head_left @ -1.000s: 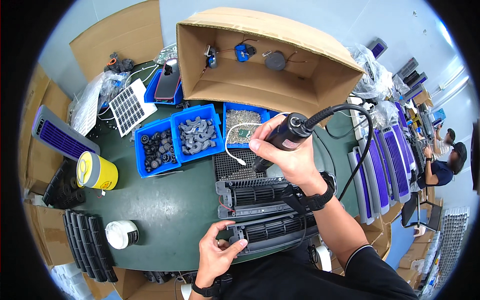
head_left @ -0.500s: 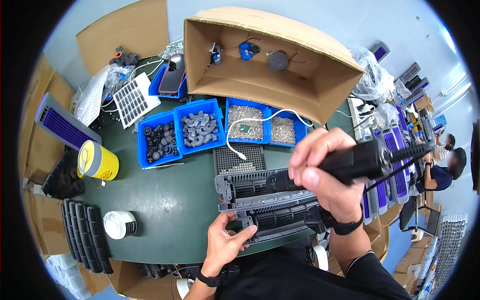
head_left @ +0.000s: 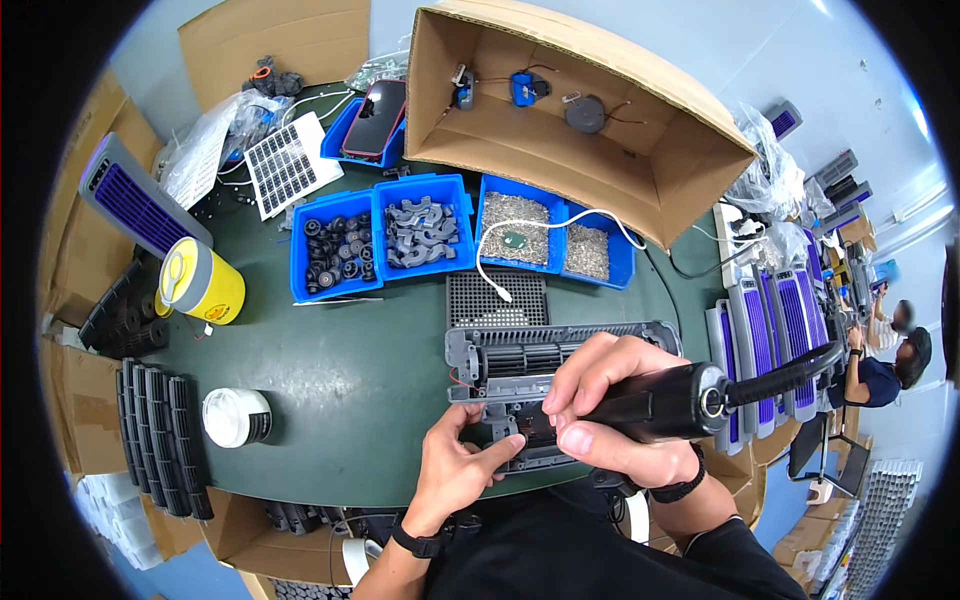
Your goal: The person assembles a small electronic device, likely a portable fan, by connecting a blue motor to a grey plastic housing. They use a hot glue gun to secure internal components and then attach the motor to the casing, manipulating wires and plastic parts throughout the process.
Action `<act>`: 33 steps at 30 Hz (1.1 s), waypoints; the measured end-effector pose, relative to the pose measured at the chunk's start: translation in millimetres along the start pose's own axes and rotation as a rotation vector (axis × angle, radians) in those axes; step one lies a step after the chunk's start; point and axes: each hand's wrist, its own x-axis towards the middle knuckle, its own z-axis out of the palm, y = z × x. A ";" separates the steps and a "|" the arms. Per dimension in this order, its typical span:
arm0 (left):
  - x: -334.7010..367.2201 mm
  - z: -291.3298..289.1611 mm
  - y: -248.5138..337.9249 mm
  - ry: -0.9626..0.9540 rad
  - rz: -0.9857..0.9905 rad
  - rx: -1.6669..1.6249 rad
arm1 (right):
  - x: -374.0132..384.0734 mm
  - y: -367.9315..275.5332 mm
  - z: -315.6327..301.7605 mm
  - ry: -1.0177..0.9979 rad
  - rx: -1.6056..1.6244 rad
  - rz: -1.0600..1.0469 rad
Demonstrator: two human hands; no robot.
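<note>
A black corded electric screwdriver (head_left: 655, 402) is gripped in my right hand (head_left: 645, 462), fingers and thumb wrapped round its front part. It lies slantwise over the nearer grey plastic housing (head_left: 545, 461); its tip is hidden behind my fingers. My left hand (head_left: 458, 468) pinches the left end of that housing between thumb and fingers. Just beyond sits a second grey housing (head_left: 462, 350) with a black ribbed fan roller (head_left: 520, 360) inside. A black perforated mat (head_left: 495, 300) lies behind it, with a white cable's end (head_left: 504, 295) on top.
Blue bins hold black wheels (head_left: 338, 250), grey curved clips (head_left: 420, 232) and small screws (head_left: 590, 252). A cardboard box (head_left: 580, 130) with motors stands behind. A white jar (head_left: 237, 418), yellow cup (head_left: 203, 282) and black rollers (head_left: 160, 440) are left; purple-grey units (head_left: 765, 350) right, with co-workers (head_left: 890, 350) beyond.
My right hand has brought the screwdriver left and nearer, from above the far housing to over the near one. My left hand keeps its hold. The whole view has shifted slightly.
</note>
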 end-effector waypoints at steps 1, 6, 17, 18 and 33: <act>-0.1 0.3 -0.7 0.002 0.001 -0.004 | 0.0 1.3 0.3 -0.002 0.001 0.004; 1.4 -0.7 -9.2 0.003 0.001 -0.034 | -0.4 6.2 4.2 -0.051 -0.062 0.004; 3.6 -1.0 -12.8 -0.028 0.000 -0.026 | -2.3 12.9 6.9 -0.083 -0.060 -0.039; 3.8 -1.8 -13.3 -0.031 0.009 -0.019 | -1.8 12.3 6.3 -0.105 -0.064 -0.024; 5.6 -1.8 -16.5 -0.054 0.103 -0.054 | 21.6 -2.5 -9.7 -0.362 -0.027 -0.028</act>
